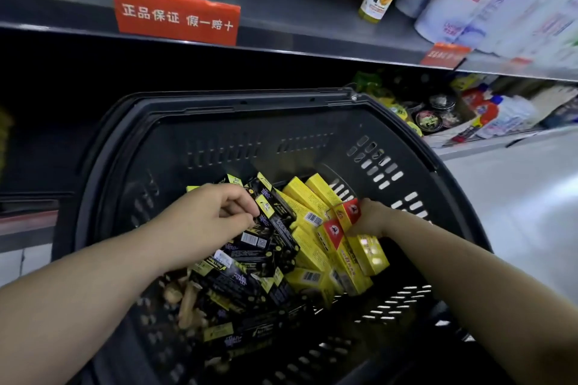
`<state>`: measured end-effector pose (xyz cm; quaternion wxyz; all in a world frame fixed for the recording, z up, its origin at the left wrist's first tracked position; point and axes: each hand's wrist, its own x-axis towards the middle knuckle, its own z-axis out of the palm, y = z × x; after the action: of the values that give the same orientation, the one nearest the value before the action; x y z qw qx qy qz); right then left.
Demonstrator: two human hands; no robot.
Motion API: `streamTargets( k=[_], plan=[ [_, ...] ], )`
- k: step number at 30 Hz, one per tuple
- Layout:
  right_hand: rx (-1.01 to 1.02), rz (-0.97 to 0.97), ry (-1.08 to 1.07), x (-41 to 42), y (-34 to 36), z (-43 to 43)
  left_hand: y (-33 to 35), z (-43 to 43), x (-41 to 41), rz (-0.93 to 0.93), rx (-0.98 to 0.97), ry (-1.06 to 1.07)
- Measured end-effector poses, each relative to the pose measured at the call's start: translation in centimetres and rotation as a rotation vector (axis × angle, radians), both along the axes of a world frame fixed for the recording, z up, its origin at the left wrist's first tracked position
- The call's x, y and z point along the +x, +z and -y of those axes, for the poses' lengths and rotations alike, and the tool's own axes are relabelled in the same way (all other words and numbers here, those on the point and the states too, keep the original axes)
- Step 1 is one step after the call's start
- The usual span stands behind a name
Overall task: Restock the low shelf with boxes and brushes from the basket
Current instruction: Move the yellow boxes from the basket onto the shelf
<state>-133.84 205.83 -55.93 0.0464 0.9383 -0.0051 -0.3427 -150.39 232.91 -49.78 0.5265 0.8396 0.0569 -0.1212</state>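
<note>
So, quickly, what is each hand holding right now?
Left hand: fingers curled round a black box in the basket.
Right hand: grips yellow boxes with red ends.

The black basket (pixel 237 105) holds two heaps side by side — black boxes (pixel 281 241) left, yellow boxes (pixel 303 194) right.

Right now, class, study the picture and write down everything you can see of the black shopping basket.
The black shopping basket looks like moulded plastic, with a thick rim and slotted vents in its walls. It stands before the store shelving, its open top facing the camera. Inside lie black boxes, yellow boxes and tan pieces, perhaps brushes. Both arms reach into it: the left hand grips black boxes, and the right hand pinches red-ended yellow boxes.
</note>
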Motion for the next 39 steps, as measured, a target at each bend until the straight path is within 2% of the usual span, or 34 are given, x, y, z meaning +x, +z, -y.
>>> streamTargets(
  k=[2, 5, 7, 10, 14, 16, 18, 19, 20, 22, 24, 28, 31, 34, 36, 39],
  plan=[
    [0.337, -0.027, -0.171, -0.1, 1.4, -1.1, 0.0, 0.0, 0.1, -0.016, 0.002, 0.002],
    [0.906, -0.264, -0.454, -1.7, 4.3, -4.6, -0.1, 0.1, 0.1, -0.077, 0.005, 0.014],
    [1.121, -0.436, -0.431, -2.9, 6.1, -7.0, 0.0, 0.1, 0.1, -0.141, -0.047, 0.026],
    [1.264, -0.557, -0.286, -4.9, 7.8, -9.7, 0.2, 0.0, 0.2, -0.215, -0.227, 0.032],
    [1.281, -0.569, -0.147, -6.1, 7.9, -10.7, 0.5, 0.1, 0.0, -0.23, -0.457, 0.077],
    [1.172, -0.418, -0.079, -5.1, 7.5, -9.9, 0.4, 0.1, 0.0, -0.245, -0.476, 0.115],
    [0.857, -0.1, 0.079, -3.1, 6.2, -7.7, 0.3, -0.1, 0.0, -0.267, -0.457, 0.151],
    [0.611, 0.027, 0.194, -2.2, 5.2, -6.2, 0.2, -0.1, 0.0, -0.273, -0.44, 0.169],
    [0.359, 0.069, 0.293, -1.6, 3.9, -4.6, 0.2, -0.2, 0.0, -0.274, -0.425, 0.19],
    [0.013, -0.049, 0.352, -1.6, 1.3, -1.8, 0.3, -0.2, 0.0, -0.27, -0.419, 0.228],
    [-0.08, -0.159, 0.271, -2.4, -0.7, -0.8, 0.2, -0.1, 0.2, -0.266, -0.421, 0.246],
    [-0.074, -0.078, 0.351, -3.3, -2.7, -2.3, 0.1, -0.1, 0.2, -0.272, -0.402, 0.247],
    [-0.067, -0.126, 0.414, -4.2, -3.1, -4.1, 0.0, -0.2, 0.2, -0.275, -0.392, 0.242],
    [-0.011, -0.091, 0.346, -3.5, -0.9, -5.0, -0.2, -0.5, 0.3, -0.286, -0.385, 0.256],
    [0.153, -0.06, 0.204, -2.2, 1.8, -5.3, -0.4, -0.6, 0.3, -0.307, -0.393, 0.281],
    [0.726, -0.262, -0.161, -2.1, 6.0, -6.2, -0.5, -0.5, 0.5, -0.337, -0.461, 0.317]
  ],
)
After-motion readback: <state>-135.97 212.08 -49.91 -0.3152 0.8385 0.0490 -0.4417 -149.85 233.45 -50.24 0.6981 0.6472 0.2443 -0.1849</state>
